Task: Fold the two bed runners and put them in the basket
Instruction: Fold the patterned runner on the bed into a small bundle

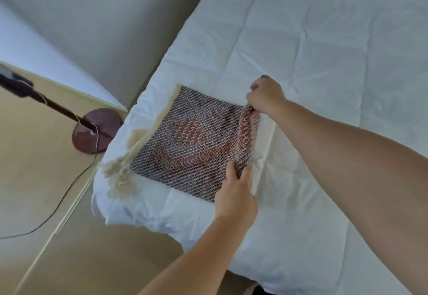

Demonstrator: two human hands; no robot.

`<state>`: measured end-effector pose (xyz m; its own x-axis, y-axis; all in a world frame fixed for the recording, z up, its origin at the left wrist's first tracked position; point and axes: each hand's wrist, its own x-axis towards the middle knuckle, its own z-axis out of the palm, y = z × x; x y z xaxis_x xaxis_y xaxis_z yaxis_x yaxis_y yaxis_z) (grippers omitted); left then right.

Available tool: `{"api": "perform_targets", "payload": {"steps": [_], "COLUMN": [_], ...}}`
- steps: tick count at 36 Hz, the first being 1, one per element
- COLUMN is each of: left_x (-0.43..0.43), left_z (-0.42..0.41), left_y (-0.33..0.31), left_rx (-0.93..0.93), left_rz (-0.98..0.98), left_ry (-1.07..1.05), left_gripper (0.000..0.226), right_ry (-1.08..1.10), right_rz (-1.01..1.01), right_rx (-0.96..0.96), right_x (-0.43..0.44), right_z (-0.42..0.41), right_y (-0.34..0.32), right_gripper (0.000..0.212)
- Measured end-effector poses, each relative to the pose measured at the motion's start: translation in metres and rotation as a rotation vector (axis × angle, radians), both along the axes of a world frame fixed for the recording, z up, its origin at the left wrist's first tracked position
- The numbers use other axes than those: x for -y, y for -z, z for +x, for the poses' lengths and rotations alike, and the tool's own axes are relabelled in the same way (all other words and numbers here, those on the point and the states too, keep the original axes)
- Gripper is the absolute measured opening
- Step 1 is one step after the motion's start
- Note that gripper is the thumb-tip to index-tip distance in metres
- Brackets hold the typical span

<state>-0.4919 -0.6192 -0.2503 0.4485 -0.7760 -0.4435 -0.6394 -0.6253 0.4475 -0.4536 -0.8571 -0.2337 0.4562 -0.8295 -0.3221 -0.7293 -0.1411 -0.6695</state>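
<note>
Woven fabric of a dark brown and rust-red patterned bed runner [185,141] lies folded into a flat rectangle near the left corner of the white quilted bed [324,51], close to its near edge. Cream tassels [120,174] at the runner's left end spill over the bed's left edge. The left hand [236,192] is closed on the near right corner of the runner, thumb on top and fingers curled under the raised fold. The right hand [264,95] is closed in a pinch on the far right corner, lifting that edge so the cloth stands up in a ridge between both hands. A pale cream strip of cloth [266,137] shows just under the lifted edge; whether it belongs to the runner is unclear.

Left of the bed, on the tan floor [34,167], stands a maroon round lamp base [97,130] with a dark pole [46,100] slanting up to the left, cut off by the frame. A thin dark cord [58,204] trails from the base across the floor. No basket is in view, and only one runner can be made out.
</note>
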Motion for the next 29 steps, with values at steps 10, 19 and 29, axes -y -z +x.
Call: {"api": "perform_targets", "payload": {"steps": [10,19,29], "left_x": [-0.039,-0.054,-0.068], "left_z": [0.139,0.245,0.329], "left_y": [0.002,0.039,0.091], "left_rx": [0.079,0.052,-0.005], "left_rz": [-0.011,0.064,0.138], "left_ry": [-0.006,0.011,0.099], "left_gripper": [0.067,0.079,0.082], "right_ry": [0.003,-0.027,-0.104], "right_rz": [0.034,0.005,-0.036], "right_rx": [-0.022,-0.12,-0.28], "right_x": [-0.025,-0.04,-0.052], "right_z": [0.1,0.202,0.287], "right_y": [-0.01,0.032,0.098], "right_gripper": [0.037,0.035,0.015]}}
